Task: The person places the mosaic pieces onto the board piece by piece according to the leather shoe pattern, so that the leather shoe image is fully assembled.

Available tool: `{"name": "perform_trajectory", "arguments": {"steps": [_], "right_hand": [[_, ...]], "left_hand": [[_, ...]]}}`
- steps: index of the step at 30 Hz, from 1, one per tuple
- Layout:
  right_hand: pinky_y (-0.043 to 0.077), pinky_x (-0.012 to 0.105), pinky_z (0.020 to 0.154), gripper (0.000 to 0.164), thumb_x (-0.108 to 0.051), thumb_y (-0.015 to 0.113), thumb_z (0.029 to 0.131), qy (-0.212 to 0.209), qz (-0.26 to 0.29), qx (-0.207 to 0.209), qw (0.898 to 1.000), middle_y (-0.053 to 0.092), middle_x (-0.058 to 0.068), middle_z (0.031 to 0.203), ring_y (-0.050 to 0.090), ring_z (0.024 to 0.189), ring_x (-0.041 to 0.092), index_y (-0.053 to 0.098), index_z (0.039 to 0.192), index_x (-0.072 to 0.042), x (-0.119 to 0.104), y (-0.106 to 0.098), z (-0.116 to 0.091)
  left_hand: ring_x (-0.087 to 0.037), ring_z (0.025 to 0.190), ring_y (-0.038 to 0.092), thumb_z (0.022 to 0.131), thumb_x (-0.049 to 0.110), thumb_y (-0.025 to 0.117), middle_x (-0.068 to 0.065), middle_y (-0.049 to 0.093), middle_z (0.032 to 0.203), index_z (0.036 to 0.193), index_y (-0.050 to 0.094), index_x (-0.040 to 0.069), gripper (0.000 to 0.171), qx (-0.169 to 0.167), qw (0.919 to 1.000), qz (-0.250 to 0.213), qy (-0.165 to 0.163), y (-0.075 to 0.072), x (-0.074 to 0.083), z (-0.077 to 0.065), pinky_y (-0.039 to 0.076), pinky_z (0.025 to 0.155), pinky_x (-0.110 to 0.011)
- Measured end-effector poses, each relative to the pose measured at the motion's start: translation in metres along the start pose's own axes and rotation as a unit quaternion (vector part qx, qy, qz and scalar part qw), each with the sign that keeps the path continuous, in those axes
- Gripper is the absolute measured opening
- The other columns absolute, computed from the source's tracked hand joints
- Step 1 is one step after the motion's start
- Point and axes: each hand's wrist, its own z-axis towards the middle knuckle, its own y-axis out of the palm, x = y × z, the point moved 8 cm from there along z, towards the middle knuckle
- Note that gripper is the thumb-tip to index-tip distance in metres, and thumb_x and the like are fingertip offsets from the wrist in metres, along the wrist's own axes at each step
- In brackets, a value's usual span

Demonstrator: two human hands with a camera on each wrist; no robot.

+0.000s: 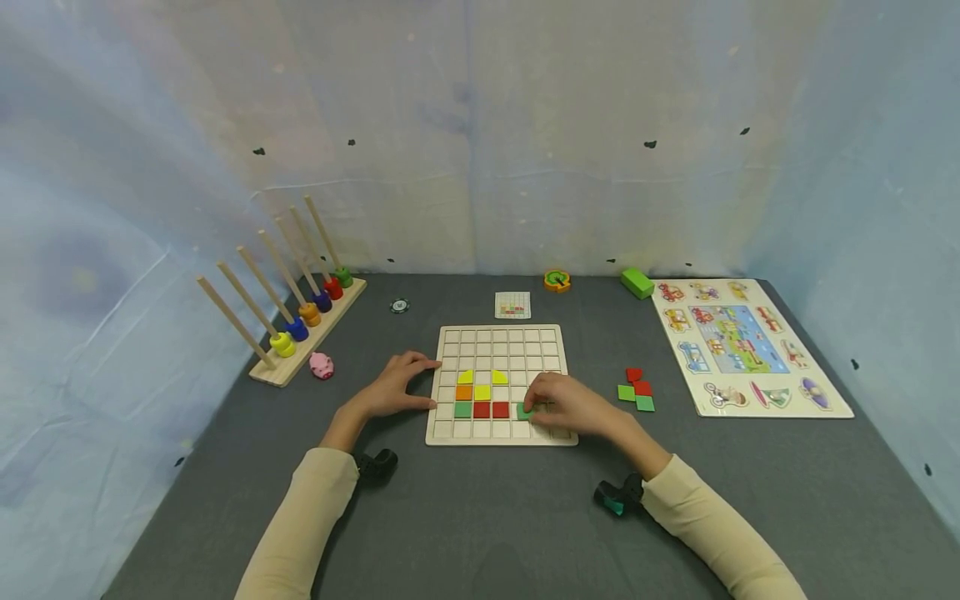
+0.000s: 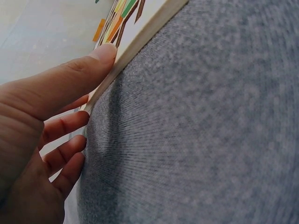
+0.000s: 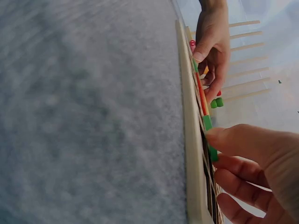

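Observation:
A wooden grid board (image 1: 501, 437) lies flat, with yellow, orange, red and green tiles in some of its squares. My right hand (image 1: 568, 404) is over the board's right part and pinches a green square tile (image 3: 209, 132) between thumb and fingertips. That tile is at the right end of the row holding a green tile (image 1: 462, 410) and two red tiles (image 1: 491, 410). My left hand (image 1: 390, 387) rests at the board's left edge, thumb and forefinger spread and touching it. In the left wrist view the thumb (image 2: 88, 65) presses the board's rim, the other fingers loosely bent.
Loose red and green tiles (image 1: 635, 390) lie right of the board. Behind it is a small pattern card (image 1: 513, 305). A peg stand (image 1: 330, 321) with colored rings and a pink pig (image 1: 322, 365) are left; a picture puzzle (image 1: 750, 350) and a green block (image 1: 637, 282) are right.

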Motion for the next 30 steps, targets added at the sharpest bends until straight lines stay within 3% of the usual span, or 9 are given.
{"name": "perform_trajectory", "arguments": {"steps": [8, 18, 23, 30], "right_hand": [[0.045, 0.028, 0.076, 0.008, -0.017, 0.072, 0.082, -0.004, -0.007, 0.004, 1.000, 0.060, -0.001, 0.091, 0.053, 0.086, 0.013, 0.070, 0.088, -0.012, 0.001, -0.001, -0.004], [0.045, 0.029, 0.075, 0.006, -0.010, 0.073, 0.080, -0.063, -0.030, 0.048, 0.996, 0.062, 0.000, 0.086, 0.055, 0.084, 0.011, 0.070, 0.084, -0.013, -0.007, 0.000, 0.001], [0.045, 0.030, 0.077, 0.006, -0.014, 0.073, 0.081, -0.046, -0.037, 0.043, 0.997, 0.061, 0.000, 0.090, 0.054, 0.087, 0.011, 0.070, 0.086, -0.014, -0.005, -0.001, 0.001], [0.046, 0.035, 0.079, 0.020, -0.017, 0.070, 0.084, 0.000, -0.013, 0.054, 0.998, 0.062, 0.002, 0.101, 0.057, 0.092, 0.018, 0.068, 0.101, -0.009, 0.007, -0.016, -0.008]], "left_hand": [[-0.029, 0.116, 0.032, 0.078, 0.039, 0.074, -0.010, 0.041, 0.130, 0.139, 0.045, 0.013, 0.072, -0.001, 1.0000, -0.003, 0.002, 0.001, 0.000, 0.000, 0.028, 0.099, -0.054], [-0.029, 0.116, 0.032, 0.078, 0.040, 0.074, -0.009, 0.040, 0.130, 0.139, 0.045, 0.014, 0.072, -0.001, 1.0000, 0.001, 0.001, 0.002, -0.003, 0.001, 0.028, 0.099, -0.054], [-0.028, 0.116, 0.032, 0.077, 0.041, 0.074, -0.008, 0.040, 0.130, 0.139, 0.045, 0.015, 0.072, -0.004, 1.0000, 0.004, -0.004, 0.002, -0.004, 0.001, 0.028, 0.100, -0.053], [-0.029, 0.116, 0.032, 0.077, 0.041, 0.074, -0.009, 0.041, 0.129, 0.138, 0.046, 0.014, 0.072, -0.001, 1.0000, 0.001, -0.001, 0.001, -0.002, 0.001, 0.028, 0.099, -0.054]]}}
